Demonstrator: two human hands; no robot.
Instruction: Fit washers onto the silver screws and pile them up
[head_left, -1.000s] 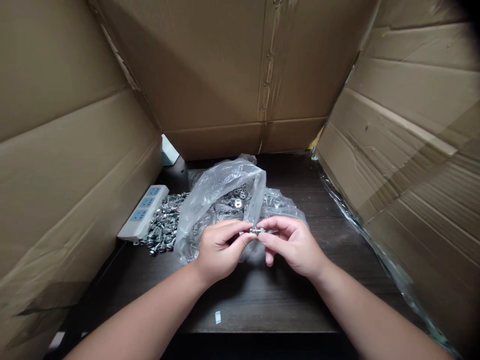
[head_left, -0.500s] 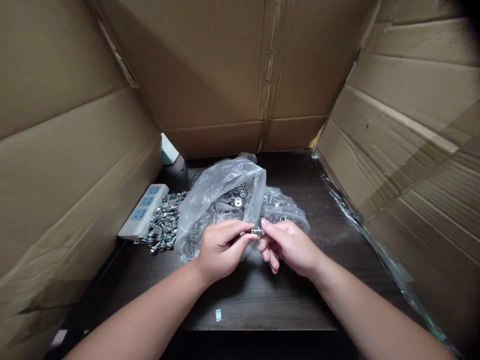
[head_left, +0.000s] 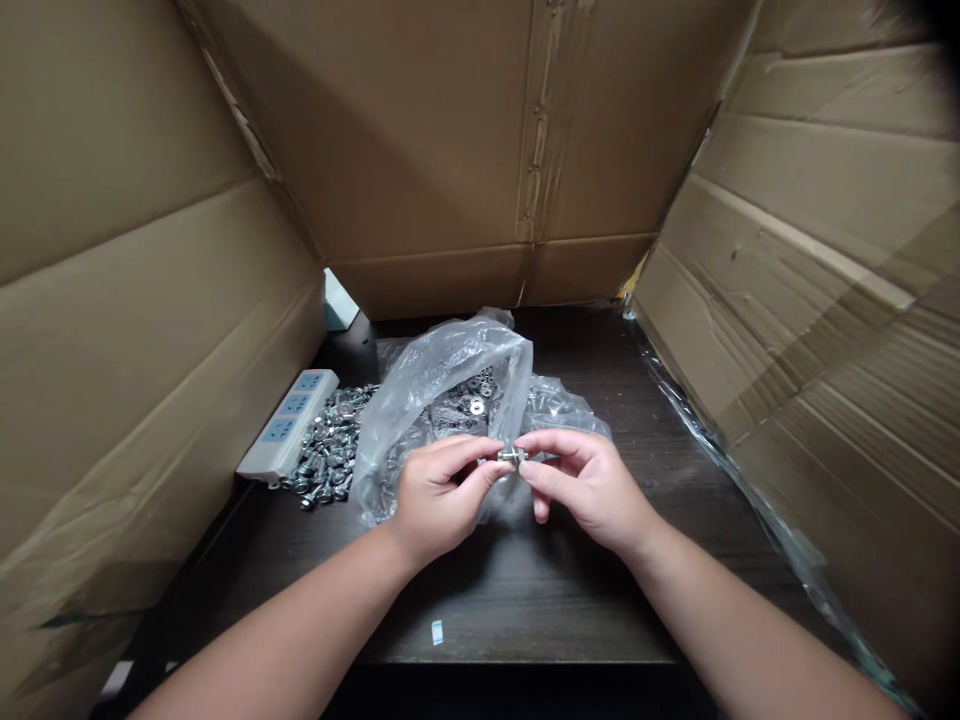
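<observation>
My left hand [head_left: 448,490] pinches one end of a small metal bolt [head_left: 510,457] between thumb and forefinger. At the bolt's other end, the thumb and forefinger of my right hand [head_left: 581,478] close on what looks like a nut or washer; it is too small to tell which. The bolt lies roughly level, just above the near side of an open clear plastic bag [head_left: 420,375]. Inside that bag are loose washers [head_left: 478,405] and other small metal rings. Behind my right hand sits a second clear bag [head_left: 562,405], partly hidden.
A heap of bolts [head_left: 326,455] lies on the dark tabletop [head_left: 540,610], beside a white power strip [head_left: 289,425]. Cardboard walls [head_left: 450,150] enclose the left, back and right. Close to the front edge is a small blue-and-white scrap [head_left: 437,632].
My right fingers have changed their grip: thumb and forefinger now close around the bolt's right end, and the other fingers have curled in. My left hand stays almost still.
</observation>
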